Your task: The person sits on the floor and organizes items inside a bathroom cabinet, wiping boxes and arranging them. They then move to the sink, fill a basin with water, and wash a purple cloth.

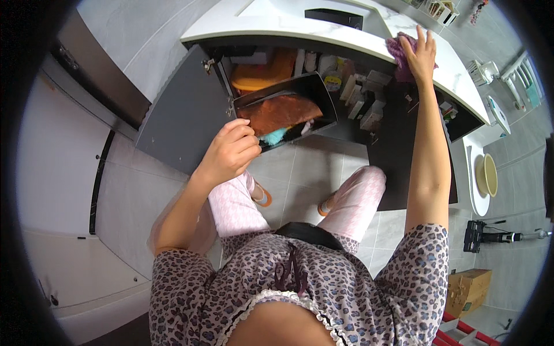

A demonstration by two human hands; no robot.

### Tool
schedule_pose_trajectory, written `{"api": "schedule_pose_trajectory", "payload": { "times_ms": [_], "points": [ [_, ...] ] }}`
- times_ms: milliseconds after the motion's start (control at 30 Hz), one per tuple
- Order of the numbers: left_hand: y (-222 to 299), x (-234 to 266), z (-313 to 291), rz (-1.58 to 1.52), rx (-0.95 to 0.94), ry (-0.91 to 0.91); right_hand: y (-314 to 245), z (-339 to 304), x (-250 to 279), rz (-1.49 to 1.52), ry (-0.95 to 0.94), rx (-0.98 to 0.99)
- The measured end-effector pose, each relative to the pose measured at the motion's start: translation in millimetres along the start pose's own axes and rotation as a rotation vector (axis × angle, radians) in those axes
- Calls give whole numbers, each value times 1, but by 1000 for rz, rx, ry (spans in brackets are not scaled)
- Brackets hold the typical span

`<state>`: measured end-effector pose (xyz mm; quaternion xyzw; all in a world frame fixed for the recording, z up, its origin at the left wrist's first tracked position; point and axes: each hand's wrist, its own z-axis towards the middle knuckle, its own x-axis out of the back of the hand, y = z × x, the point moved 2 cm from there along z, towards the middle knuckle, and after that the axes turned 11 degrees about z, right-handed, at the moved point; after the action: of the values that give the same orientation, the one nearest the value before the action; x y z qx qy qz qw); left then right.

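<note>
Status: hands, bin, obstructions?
Left hand closed at dark bin's edge. Right hand spread over purple cloth at counter. Bin partly hides orange container.

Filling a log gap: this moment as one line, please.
left hand: on black bin rim; right hand: on purple cloth, countertop edge; left cabinet door: open

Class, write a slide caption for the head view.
Left hand at black bin, right hand on purple cloth at countertop edge.

Left of the cloth (399,53) (seemingly on the countertop (460,87)) is the container (327,102).
</note>
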<state>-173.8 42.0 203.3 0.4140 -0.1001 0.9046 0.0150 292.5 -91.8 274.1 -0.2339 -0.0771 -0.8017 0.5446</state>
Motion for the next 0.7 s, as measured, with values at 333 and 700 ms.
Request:
{"api": "schedule_pose_trajectory", "payload": {
  "times_ms": [333, 700],
  "points": [
    [50, -24, -51, -181, 179, -109, -261, -141, 92, 634, -763, 476],
    [67, -19, -64, -297, 73, -179, -232, -179, 62, 878, -802, 11]
  ]
}}
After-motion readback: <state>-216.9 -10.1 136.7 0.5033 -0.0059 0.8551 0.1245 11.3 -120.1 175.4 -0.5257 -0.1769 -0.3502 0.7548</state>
